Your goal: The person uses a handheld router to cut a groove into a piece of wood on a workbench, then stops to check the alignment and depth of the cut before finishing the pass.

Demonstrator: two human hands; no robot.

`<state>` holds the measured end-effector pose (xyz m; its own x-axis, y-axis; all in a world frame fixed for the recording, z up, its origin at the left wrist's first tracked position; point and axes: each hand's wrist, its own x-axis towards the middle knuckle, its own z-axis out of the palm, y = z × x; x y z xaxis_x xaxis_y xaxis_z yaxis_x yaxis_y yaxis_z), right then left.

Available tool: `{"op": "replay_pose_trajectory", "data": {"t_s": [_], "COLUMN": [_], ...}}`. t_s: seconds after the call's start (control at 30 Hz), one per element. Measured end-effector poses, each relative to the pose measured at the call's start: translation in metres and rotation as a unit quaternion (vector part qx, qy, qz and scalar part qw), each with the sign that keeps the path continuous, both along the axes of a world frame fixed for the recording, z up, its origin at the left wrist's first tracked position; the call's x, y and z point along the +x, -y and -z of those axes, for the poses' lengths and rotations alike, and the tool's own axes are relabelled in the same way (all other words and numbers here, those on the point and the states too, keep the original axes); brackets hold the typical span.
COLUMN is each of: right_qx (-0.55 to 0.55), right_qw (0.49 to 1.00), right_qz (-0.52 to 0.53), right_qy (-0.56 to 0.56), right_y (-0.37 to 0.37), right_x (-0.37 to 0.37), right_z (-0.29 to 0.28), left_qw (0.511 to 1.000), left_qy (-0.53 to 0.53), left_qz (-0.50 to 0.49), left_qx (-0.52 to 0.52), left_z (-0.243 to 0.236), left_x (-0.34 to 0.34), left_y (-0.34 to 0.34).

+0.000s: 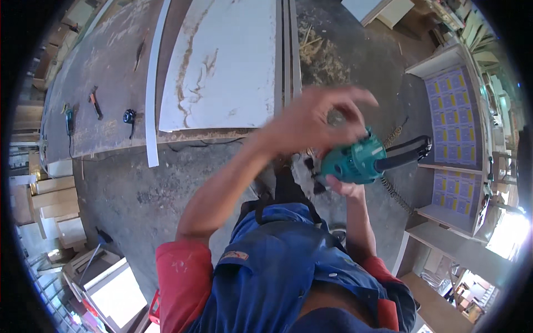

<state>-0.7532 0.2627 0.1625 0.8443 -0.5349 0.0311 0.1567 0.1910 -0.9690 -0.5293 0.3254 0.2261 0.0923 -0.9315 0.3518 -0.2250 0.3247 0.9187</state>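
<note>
My right hand [347, 187] grips a teal power tool [355, 161] from below. A black curved part [403, 160] juts from the tool toward the right. Above the tool, my left hand [325, 119] is blurred by motion, with its fingers apart and bent. Nothing shows between those fingers, and its fingertips pass close over the tool's top. The tool's far side is partly hidden behind that hand. Ahead, a white board [230, 66] with brown sawdust streaks lies on the worktable [108, 55]. A long white strip [154, 94] rests beside it, its near end overhanging the table edge.
On the table's left are a tape measure [129, 116], an orange-handled tool [95, 104] and a small teal tool [69, 119]. A shelf unit [449, 166] with labelled sheets stands at right. Coiled hose [395, 191] and sawdust [316, 50] lie on the floor.
</note>
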Motion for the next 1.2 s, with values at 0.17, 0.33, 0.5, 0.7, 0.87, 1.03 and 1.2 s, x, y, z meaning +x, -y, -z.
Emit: {"op": "replay_pose_trajectory", "data": {"t_s": [0.17,0.33,0.5,0.7,0.87,1.03,1.2], "right_qx": [-0.153,-0.203,-0.178,-0.228,-0.205,-0.198,-0.252], "right_qw": [0.979,0.956,0.954,0.950,0.955,0.952,0.943], "right_qz": [0.123,0.181,0.165,0.156,0.142,0.174,0.184], "right_qy": [0.056,0.112,0.178,0.145,0.160,0.157,0.116], "right_y": [0.051,0.093,0.103,0.102,0.101,0.096,0.094], "right_x": [0.066,0.137,0.193,0.212,0.221,0.231,0.235], "right_z": [0.016,0.039,0.075,0.103,0.113,0.114,0.112], "left_qw": [0.831,0.679,0.646,0.643,0.645,0.647,0.633], "left_qy": [0.068,0.340,0.400,0.350,0.338,0.321,0.343], "left_qz": [-0.533,-0.593,-0.593,-0.588,-0.608,-0.621,-0.633], "left_qx": [0.143,0.270,0.268,0.342,0.318,0.305,0.284], "left_z": [0.125,0.250,0.261,0.237,0.233,0.234,0.241], "left_x": [0.157,0.204,0.193,0.184,0.178,0.174,0.178], "left_y": [-0.043,-0.082,-0.070,-0.059,-0.058,-0.056,-0.054]}}
